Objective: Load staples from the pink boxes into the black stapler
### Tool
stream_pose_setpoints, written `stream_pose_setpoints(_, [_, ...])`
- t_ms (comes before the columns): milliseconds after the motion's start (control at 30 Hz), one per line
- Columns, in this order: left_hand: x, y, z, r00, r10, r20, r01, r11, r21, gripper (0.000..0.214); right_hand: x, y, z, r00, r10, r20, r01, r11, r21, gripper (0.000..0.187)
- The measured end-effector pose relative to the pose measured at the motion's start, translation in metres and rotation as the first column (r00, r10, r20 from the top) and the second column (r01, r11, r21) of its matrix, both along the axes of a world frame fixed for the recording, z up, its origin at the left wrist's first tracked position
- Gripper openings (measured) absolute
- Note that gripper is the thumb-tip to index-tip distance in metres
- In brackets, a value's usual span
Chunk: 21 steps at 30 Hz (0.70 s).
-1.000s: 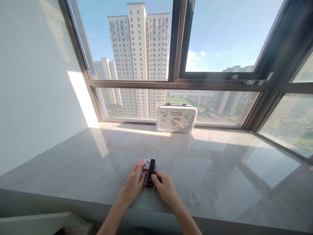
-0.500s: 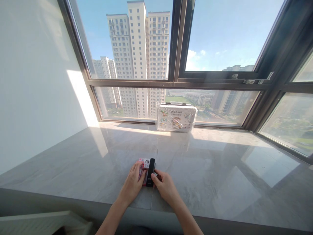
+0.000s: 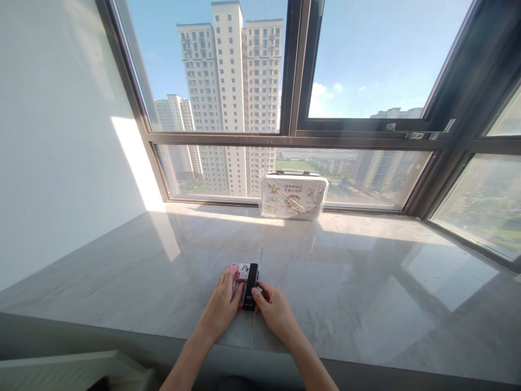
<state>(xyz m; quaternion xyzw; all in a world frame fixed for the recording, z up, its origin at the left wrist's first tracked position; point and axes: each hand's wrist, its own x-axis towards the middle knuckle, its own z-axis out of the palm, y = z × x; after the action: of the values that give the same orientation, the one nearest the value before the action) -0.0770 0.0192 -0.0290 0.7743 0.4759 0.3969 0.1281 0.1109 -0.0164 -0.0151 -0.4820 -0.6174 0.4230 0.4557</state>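
A black stapler (image 3: 251, 276) lies lengthwise along the right side of a small pink-and-white box (image 3: 242, 267), which has a picture of a dark tool printed on its top. My left hand (image 3: 222, 301) is closed over the box from the left, its thumb near the stapler. From the right, my right hand (image 3: 274, 307) pinches the stapler, thumb on top and fingers curled at its far edge. Those fingers partly hide the right side, and my left hand covers much of the box. Both objects sit close to the front of the grey marble-look sill (image 3: 163, 293).
At the back of the sill, a white case (image 3: 293, 196) with cartoon prints, wrapped in clear plastic, stands against the window. Dark window frames (image 3: 293, 141) border the sill behind, and a white wall (image 3: 61, 136) bounds it at left. A pale panel (image 3: 73, 372) is below the front edge.
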Motion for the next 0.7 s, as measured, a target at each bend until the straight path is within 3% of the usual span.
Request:
stream_pose_setpoints(200, [0.001,0.000,0.001,0.995,0.070,0.068,-0.067,0.997,-0.048,0.038,0.009,0.005,-0.012,0.982,-0.133,-0.131,0.111,0.981,-0.160,0.064])
stream_pose_setpoints(333, [-0.004,-0.003,0.010,0.989,0.111,0.096,-0.106,0.993,-0.050,0.037,0.039,0.000,-0.017,0.963,-0.239,-0.121,0.223,0.966,-0.135,0.061])
stream_pose_setpoints(433, [0.005,-0.023,0.026,0.976,0.174,0.131,-0.186,0.979,0.089,0.035,0.074,-0.007,-0.014,0.952,-0.304,-0.037,0.303,0.953,-0.031,0.053])
stream_pose_setpoints(533, [0.042,-0.053,0.040,0.987,0.132,0.087,-0.147,0.970,0.195,0.035,0.104,-0.012,-0.010,0.894,-0.374,0.246,0.338,0.924,0.176,0.047])
stream_pose_setpoints(633, [0.095,-0.069,0.038,0.972,-0.158,-0.176,0.174,0.981,0.080,0.042,0.119,-0.015,-0.008,0.790,-0.387,0.475,0.294,0.919,0.261,0.051])
stream_pose_setpoints(700, [0.127,-0.065,0.026,0.948,-0.191,-0.253,0.197,0.980,-0.001,0.047,0.120,-0.020,-0.010,0.703,-0.366,0.610,0.258,0.930,0.261,0.055])
